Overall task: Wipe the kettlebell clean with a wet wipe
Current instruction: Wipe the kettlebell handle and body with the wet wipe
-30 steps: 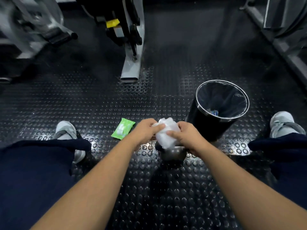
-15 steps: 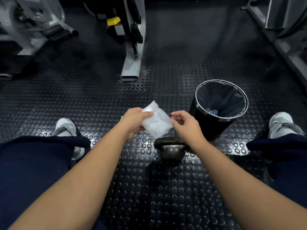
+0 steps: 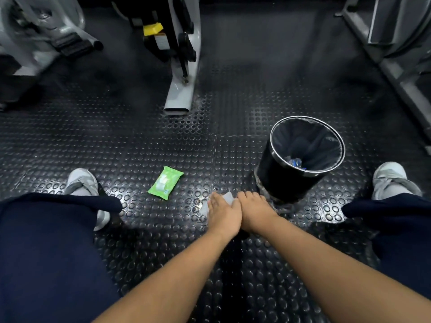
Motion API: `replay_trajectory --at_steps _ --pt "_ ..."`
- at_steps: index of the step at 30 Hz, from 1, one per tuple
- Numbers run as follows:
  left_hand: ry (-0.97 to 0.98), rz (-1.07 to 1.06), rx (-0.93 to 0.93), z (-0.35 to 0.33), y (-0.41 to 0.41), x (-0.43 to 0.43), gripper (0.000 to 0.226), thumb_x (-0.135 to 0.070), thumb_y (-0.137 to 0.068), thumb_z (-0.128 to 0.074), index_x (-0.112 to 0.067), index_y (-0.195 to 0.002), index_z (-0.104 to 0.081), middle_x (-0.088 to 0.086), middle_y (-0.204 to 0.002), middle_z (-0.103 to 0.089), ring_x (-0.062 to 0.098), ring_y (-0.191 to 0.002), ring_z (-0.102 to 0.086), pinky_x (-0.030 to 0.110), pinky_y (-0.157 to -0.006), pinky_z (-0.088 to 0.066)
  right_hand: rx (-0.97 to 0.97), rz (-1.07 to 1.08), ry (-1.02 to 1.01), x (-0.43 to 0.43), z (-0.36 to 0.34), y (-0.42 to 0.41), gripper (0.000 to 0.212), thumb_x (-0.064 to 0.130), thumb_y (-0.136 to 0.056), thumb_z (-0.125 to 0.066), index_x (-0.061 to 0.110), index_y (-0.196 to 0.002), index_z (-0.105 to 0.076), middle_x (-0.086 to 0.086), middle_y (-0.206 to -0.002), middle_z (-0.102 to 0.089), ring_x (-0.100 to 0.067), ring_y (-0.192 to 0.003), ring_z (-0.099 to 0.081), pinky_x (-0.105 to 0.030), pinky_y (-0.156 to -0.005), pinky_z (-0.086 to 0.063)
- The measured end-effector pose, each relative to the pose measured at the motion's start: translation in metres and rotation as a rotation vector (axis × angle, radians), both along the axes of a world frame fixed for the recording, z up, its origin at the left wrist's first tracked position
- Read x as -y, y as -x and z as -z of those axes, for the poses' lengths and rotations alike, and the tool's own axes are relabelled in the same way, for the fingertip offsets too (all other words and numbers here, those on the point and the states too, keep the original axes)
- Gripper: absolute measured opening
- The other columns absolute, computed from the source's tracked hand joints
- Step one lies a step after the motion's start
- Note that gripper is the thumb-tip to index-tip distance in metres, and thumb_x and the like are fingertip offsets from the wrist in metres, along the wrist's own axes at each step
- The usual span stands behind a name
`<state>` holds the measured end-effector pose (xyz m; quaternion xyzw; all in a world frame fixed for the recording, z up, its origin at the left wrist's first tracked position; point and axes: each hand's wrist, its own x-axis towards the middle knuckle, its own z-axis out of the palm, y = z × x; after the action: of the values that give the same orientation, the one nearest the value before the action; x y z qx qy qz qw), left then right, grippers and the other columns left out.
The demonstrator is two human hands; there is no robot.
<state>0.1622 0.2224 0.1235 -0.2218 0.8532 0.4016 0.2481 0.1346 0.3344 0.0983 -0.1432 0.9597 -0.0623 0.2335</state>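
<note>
Mostly hidden, wipe (image 3: 228,197) lies under left hand (image 3: 224,215).

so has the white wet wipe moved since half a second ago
Yes. The white wet wipe has dropped, from beside the black round waste bin's upper wall to level with its base, under the left hand.

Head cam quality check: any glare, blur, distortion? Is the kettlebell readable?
Head view: specular glare on the studded floor beside the left hand. That hand and the right hand are slightly motion-soft. The wet wipe is washed out pale. The far machines are dim and bowed by the wide lens. The kettlebell is hidden under the hands, in shadow.
</note>
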Motion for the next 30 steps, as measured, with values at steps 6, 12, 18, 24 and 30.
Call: replay_trajectory --at_steps 6,12,18,24,30 --pt "0.002 -0.175 0.2 0.01 0.031 -0.001 0.109 -0.091 -0.084 -0.021 -0.013 -0.159 -0.033 0.018 -0.166 -0.022 0.04 -0.151 -0.027 0.057 -0.121 -0.028 0.018 -0.002 -0.011 0.006 0.005 0.016 0.047 0.035 -0.094 -0.057 0.013 -0.134 -0.046 -0.007 -0.133 -0.059 -0.029 -0.125 -0.053 -0.047 -0.103 -0.042" --pt "-0.059 -0.138 0.198 0.027 0.06 0.01 0.101 -0.087 -0.089 -0.009 -0.017 -0.139 -0.063 0.02 -0.147 -0.053 0.034 -0.132 -0.053 0.046 -0.115 -0.04 -0.055 -0.038 -0.013 0.002 0.011 0.014 0.032 0.027 -0.099 -0.054 0.014 -0.128 -0.047 -0.008 -0.129 -0.059 -0.029 -0.119 -0.055 -0.044 -0.099 -0.043" --pt "-0.42 -0.226 0.32 0.072 0.069 0.039 0.118 -0.104 -0.065 -0.026 -0.02 -0.139 -0.063 0.013 -0.122 -0.074 0.03 -0.103 -0.072 0.038 -0.083 -0.059 -0.042 -0.035 0.014 0.003 0.006 0.015 0.027 0.024 -0.098 -0.053 0.014 -0.122 -0.047 -0.008 -0.126 -0.059 -0.03 -0.115 -0.054 -0.046 -0.1 -0.042" --pt "-0.405 -0.237 0.326 0.054 0.063 0.036 0.125 -0.111 -0.05 -0.032 -0.024 -0.133 -0.066 0.004 -0.132 -0.069 0.029 -0.12 -0.067 0.043 -0.103 -0.052 -0.047 -0.039 0.013 0.003 0.007 0.014 0.028 0.022 -0.098 -0.054 0.014 -0.123 -0.046 -0.009 -0.126 -0.059 -0.031 -0.115 -0.054 -0.047 -0.1 -0.041" --pt "-0.027 -0.158 0.241 0.021 0.044 -0.006 0.118 -0.103 -0.072 -0.02 -0.024 -0.156 -0.041 0.015 -0.168 -0.023 0.04 -0.151 -0.027 0.062 -0.12 -0.026 -0.036 -0.015 -0.029 0.006 0.016 0.016 0.05 0.026 -0.102 -0.049 0.012 -0.148 -0.039 -0.008 -0.139 -0.055 -0.03 -0.126 -0.051 -0.046 -0.106 -0.039"
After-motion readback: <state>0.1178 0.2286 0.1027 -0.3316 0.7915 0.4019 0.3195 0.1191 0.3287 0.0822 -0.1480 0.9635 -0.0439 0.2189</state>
